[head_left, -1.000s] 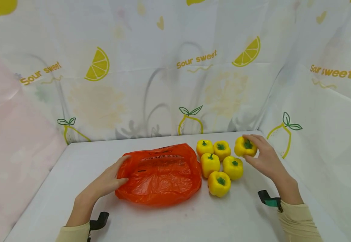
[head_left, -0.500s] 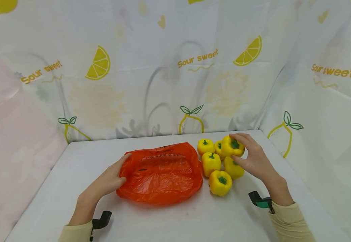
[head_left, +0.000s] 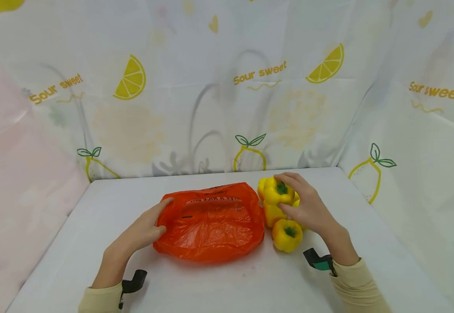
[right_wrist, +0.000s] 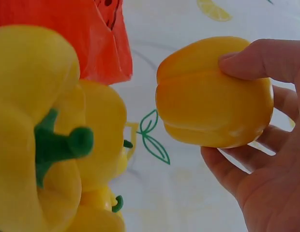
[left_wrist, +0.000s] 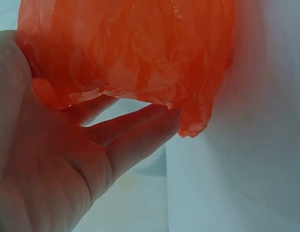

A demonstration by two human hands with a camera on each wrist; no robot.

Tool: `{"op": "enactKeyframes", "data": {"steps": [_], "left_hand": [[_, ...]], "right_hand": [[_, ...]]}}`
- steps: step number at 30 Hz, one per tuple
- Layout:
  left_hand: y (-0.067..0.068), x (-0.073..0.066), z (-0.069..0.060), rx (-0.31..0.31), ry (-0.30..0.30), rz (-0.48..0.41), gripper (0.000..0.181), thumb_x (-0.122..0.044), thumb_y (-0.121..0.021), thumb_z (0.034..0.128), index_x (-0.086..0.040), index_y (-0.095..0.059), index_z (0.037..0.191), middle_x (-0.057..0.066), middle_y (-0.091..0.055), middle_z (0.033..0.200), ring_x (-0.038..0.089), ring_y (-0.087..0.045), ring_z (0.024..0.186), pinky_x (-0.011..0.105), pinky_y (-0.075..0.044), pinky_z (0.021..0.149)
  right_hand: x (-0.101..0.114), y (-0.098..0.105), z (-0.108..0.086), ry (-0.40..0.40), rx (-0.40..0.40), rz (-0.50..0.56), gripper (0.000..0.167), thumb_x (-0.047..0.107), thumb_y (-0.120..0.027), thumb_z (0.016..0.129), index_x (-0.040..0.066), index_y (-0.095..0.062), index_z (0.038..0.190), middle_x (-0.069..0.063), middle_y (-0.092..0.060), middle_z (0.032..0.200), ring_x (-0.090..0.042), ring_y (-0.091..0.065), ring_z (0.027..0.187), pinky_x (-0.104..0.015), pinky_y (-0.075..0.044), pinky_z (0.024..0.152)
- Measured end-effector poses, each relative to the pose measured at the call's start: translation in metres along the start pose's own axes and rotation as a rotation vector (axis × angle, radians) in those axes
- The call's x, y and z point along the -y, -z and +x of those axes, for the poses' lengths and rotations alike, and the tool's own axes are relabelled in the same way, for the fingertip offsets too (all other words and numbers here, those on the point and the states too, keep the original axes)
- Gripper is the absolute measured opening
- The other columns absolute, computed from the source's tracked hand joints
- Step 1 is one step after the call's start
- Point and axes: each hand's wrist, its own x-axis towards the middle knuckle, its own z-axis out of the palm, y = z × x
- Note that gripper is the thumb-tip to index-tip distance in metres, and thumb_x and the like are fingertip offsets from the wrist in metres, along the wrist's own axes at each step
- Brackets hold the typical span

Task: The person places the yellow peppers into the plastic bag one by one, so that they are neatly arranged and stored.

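Note:
A crumpled red plastic bag (head_left: 211, 230) with dark print lies on the table, its wide mouth facing up. My left hand (head_left: 145, 228) holds the bag's left side, thumb and fingers spread around its edge; in the left wrist view, the red film (left_wrist: 126, 53) covers some of the fingertips. To the right of the bag, my right hand (head_left: 309, 206) grips a yellow bell pepper (head_left: 275, 191) between thumb and fingers, above the other peppers. The right wrist view shows this held pepper (right_wrist: 213, 96) apart from the others.
Several yellow bell peppers cluster against the bag's right side, partly hidden by my right hand; the nearest pepper (head_left: 287, 235) is fully visible. A white table (head_left: 227, 287) bears everything. Patterned cloth (head_left: 195, 100) rises behind it and along both sides.
My right hand has carried its bell pepper leftward, from right of the cluster to above it, close to the bag. The left hand stays at the bag's left edge. The view has shifted slightly.

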Motion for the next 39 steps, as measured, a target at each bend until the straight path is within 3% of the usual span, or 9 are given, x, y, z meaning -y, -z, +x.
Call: {"op": "enactKeyframes", "data": {"steps": [8,18,32,39], "left_hand": [[0.0,-0.001,0.0,-0.012,0.013,0.012,0.078,-0.001,-0.05,0.0844,-0.007,-0.022,0.157,0.018,-0.03,0.161,0.043,-0.03,0.146,0.066,-0.034,0.112],[-0.001,-0.001,0.0,-0.003,0.033,0.006,0.079,-0.002,-0.049,0.0855,-0.007,-0.018,0.159,0.018,-0.027,0.163,0.043,-0.027,0.148,0.065,-0.031,0.115],[-0.002,-0.005,0.0,0.004,0.024,0.006,0.079,-0.002,-0.05,0.0859,-0.007,-0.019,0.158,0.018,-0.027,0.163,0.043,-0.027,0.148,0.065,-0.032,0.114],[-0.004,-0.008,0.002,0.011,0.043,-0.005,0.079,-0.002,-0.05,0.086,-0.009,-0.019,0.159,0.017,-0.027,0.163,0.042,-0.026,0.149,0.064,-0.031,0.116]], "right_hand": [[0.017,-0.02,0.012,0.04,0.028,0.043,0.064,0.003,-0.073,0.08,0.02,-0.055,0.139,-0.002,-0.052,0.139,-0.021,-0.052,0.123,-0.047,-0.052,0.102],[0.035,-0.05,0.023,-0.012,0.116,0.087,0.064,0.007,-0.071,0.081,0.024,-0.054,0.14,0.001,-0.051,0.141,-0.022,-0.052,0.125,-0.043,-0.052,0.102],[0.049,-0.107,0.041,-0.039,0.187,0.141,0.061,0.011,-0.072,0.084,0.029,-0.053,0.139,0.01,-0.052,0.137,-0.012,-0.053,0.119,-0.035,-0.056,0.097],[0.052,-0.135,0.051,-0.022,0.24,0.131,0.059,0.016,-0.072,0.086,0.024,-0.051,0.141,0.008,-0.053,0.137,-0.012,-0.054,0.119,-0.033,-0.054,0.1]]}}
